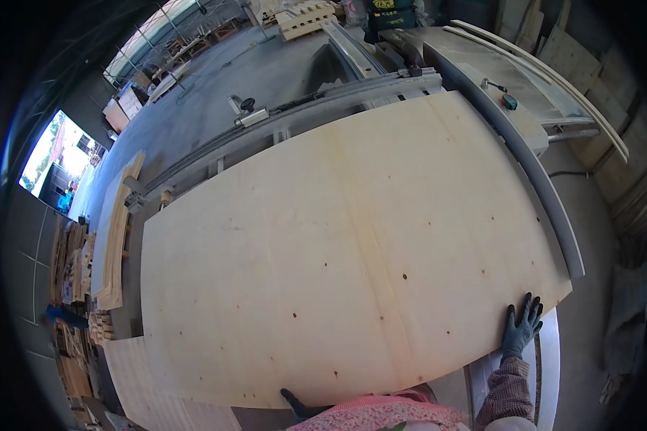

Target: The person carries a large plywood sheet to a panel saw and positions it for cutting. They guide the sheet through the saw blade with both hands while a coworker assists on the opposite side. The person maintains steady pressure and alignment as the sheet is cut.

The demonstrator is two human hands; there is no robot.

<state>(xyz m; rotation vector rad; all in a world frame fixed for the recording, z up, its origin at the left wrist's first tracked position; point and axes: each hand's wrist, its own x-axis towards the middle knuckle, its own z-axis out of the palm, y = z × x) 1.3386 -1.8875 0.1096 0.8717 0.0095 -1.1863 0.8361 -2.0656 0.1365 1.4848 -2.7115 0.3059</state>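
Note:
A large pale plywood sheet (331, 251) with scattered dark knots lies flat across a sliding-table saw. My right hand (522, 329), in a dark grey glove, rests flat on the sheet close to its near right corner, fingers spread. At the near edge, left of my body, my left hand (300, 408) shows only in part. One gloved digit lies over the top of the sheet's edge; the other fingers are hidden. Along the sheet's right side runs a long grey fence (514, 140).
A metal rail with a clamp (251, 115) crosses behind the sheet. A small green-and-black tape measure (509, 102) lies on the table beyond the fence. Stacked boards (115, 237) stand at left, and another wooden panel (158, 388) sits under the near left corner.

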